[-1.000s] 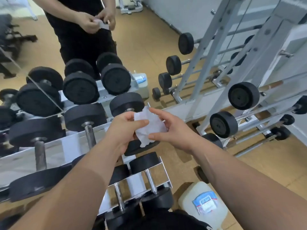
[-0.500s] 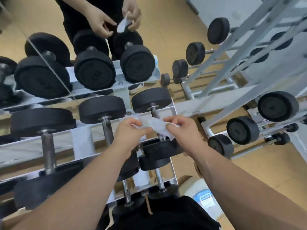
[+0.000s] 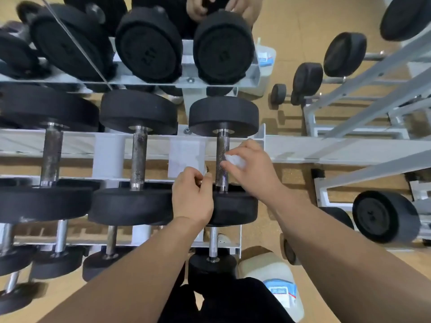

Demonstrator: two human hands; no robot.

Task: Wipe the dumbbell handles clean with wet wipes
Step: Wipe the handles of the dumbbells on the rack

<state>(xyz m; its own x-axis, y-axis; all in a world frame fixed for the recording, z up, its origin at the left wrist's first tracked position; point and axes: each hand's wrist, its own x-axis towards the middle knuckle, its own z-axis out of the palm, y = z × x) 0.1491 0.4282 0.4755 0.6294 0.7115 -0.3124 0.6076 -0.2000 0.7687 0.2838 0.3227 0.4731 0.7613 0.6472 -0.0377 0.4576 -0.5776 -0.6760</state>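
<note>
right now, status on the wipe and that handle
Right hand pinching wipe at dumbbell handle. Left hand curled beside it, holding nothing visible. Nothing in the way.

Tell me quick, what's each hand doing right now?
Left hand: curled shut, nothing seen in it, beside the dumbbell handle.
Right hand: holding the wet wipe at that handle.

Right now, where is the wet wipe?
Head view, right of centre: the wet wipe is bunched in the right hand, at the handle of the middle row's rightmost dumbbell.
</note>
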